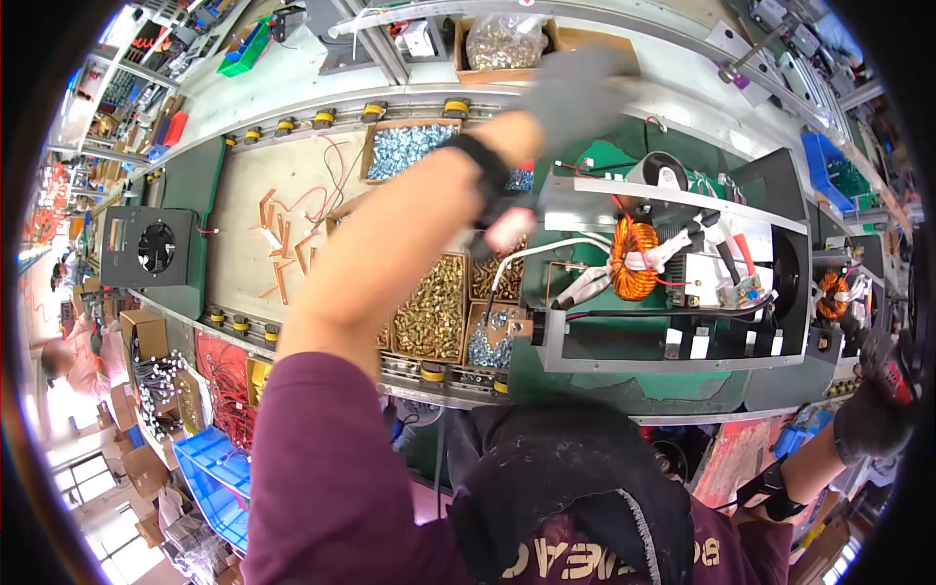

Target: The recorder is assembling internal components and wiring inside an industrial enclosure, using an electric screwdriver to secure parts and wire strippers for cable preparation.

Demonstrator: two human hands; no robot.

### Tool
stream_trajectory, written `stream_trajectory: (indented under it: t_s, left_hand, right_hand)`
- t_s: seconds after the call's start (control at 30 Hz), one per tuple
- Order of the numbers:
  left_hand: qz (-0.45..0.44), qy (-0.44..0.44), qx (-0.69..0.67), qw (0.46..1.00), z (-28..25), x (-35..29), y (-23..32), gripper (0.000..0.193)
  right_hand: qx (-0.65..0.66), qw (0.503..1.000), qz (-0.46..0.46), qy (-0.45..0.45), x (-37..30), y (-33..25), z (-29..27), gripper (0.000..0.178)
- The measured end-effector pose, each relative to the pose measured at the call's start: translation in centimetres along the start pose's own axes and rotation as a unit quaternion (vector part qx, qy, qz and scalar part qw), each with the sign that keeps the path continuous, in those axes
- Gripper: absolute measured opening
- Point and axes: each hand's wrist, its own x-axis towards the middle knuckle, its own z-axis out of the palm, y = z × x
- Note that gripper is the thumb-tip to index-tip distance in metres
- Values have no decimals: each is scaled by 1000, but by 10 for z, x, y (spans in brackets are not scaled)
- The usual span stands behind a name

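My left hand [580,97], in a grey glove, reaches over the far side of the bench and is smeared by motion. Near it, at the back, is a cardboard box [470,76] with a clear plastic bag [505,44] of small parts. At the far right my gloved right hand [866,424] is wrapped round a black and red handheld power tool [899,375]. Between my hands lies an open metal housing [673,365] holding a copper-wound ring coil [634,261], white and black cables and a fan [786,263].
Left of the housing stand trays of blue-silver screws [405,148] and brass-coloured fasteners [429,307]. Copper strips [281,249] lie farther left, beside a black fan box [146,249]. Another unit with a coil [834,294] stands at right. A blue crate [210,487] is at lower left.
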Motion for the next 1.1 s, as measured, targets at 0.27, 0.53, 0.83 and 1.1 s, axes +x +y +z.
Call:
stream_trajectory:
  t_s: [0.27, 0.53, 0.83, 1.1]
  left_hand:
    - [-470, -200, 102, 854, 45, -159, -155, 25]
    - [-448, -300, 214, 815, 76, -156, -201, 22]
    - [-392, 157, -677, 603, 2, -187, -146, 22]
    - [-350, 180, -763, 513, -39, -199, 35, 22]
  right_hand:
    - [-88, 973, 207, 43, -43, -4, 6, 39]
    - [-136, 972, 190, -28, -48, -4, 70, 38]
    - [-87, 980, 163, -80, -61, -4, 88, 41]
    - [159, 961, 176, -143, -77, -33, 121, 39]
